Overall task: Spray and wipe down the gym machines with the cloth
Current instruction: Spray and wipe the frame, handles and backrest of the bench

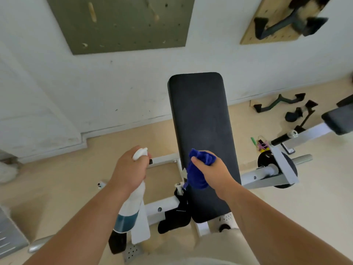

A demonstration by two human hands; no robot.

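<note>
A long black padded bench on a white metal frame runs away from me toward the wall. My left hand grips a white spray bottle with a teal band, its nozzle pointing toward the bench from the left. My right hand holds a bunched blue cloth just above the near part of the pad.
A weight plate on a white lever arm lies right of the bench. Black cable handles sit on the beige floor by the white wall. A green pegboard and a wooden pegboard hang above.
</note>
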